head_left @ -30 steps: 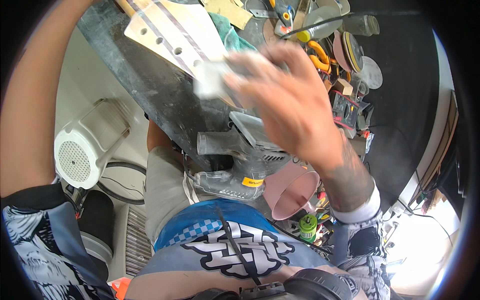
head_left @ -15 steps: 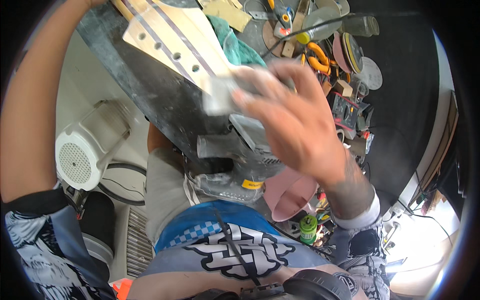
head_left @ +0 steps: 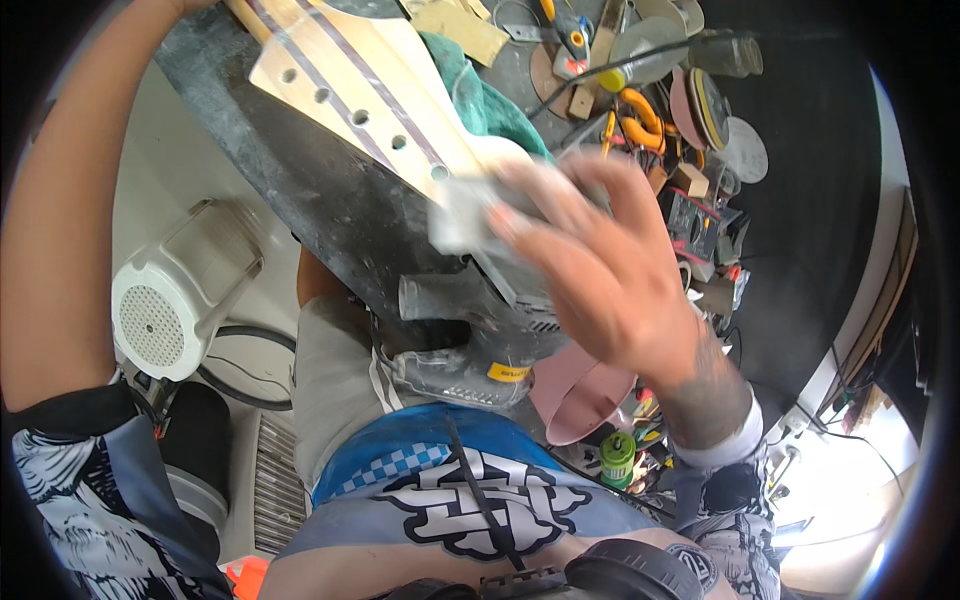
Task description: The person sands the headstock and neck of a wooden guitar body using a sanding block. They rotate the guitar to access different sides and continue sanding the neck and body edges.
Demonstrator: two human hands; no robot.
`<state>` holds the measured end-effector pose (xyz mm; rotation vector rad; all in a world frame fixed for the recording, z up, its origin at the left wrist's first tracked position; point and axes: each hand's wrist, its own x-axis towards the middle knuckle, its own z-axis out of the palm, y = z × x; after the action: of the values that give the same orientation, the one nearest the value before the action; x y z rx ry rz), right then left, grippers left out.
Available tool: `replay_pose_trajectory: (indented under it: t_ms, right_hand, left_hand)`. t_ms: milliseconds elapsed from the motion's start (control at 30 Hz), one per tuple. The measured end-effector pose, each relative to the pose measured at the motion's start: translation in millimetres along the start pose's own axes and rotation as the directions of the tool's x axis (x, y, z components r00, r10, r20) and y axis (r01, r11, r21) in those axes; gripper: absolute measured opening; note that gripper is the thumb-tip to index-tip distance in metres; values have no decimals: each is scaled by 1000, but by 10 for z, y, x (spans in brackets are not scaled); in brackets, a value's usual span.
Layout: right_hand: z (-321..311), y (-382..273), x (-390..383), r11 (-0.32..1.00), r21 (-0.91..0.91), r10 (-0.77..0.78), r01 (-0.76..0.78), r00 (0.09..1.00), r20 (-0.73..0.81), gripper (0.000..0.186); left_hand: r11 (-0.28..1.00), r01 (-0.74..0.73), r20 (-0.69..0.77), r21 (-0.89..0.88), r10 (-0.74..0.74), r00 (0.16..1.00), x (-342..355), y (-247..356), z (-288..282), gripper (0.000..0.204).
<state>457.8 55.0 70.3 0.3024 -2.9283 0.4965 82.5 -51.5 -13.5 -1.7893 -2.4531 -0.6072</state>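
Right hand (head_left: 620,280) and grey block (head_left: 458,215) shift down-right, baring the fifth hole (head_left: 440,173) | right clamped on block; left hand (head_left: 195,4) cropped at top, grip unclear | headstock (head_left: 340,75) upper-left of nearer right hand, long axis upper-left to lower-right, over desk (head_left: 300,190)

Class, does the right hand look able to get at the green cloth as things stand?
Probably yes: the cloth lies close beyond the right hand, mostly uncovered, though that hand holds a grey block it may need to put down.
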Motion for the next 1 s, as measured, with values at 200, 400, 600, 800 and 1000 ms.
replay_pose_trajectory:
  t_ms: [200, 400, 600, 800, 1000]
  right_hand:
    - [-23, -26, 11, 1000, -15, 12, -12, 1000, 11, 46]
    - [-35, 4, -19, 999, 7, 33, -33, 999, 12, 46]
    - [-29, -29, -137, 1000, -15, 18, -18, 1000, 0, 51]
    - [-25, -11, -157, 1000, -26, 13, -13, 1000, 8, 47]
    - [-20, -1, 63, 1000, -13, 1, -1, 1000, -10, 46]
  left_hand:
    - [994, 59, 70, -89, -53, 996, -26, -92, -15, 47]
    - [996, 59, 37, -72, -57, 998, -41, 127, -38, 45]
    - [997, 25, 1, -70, -25, 1000, -26, 163, -70, 43]
    - [1000, 9, 24, -19, -8, 1000, -10, -109, -24, 43]
    - [999, -37, 6, -8, 37, 999, -31, -140, -12, 45]
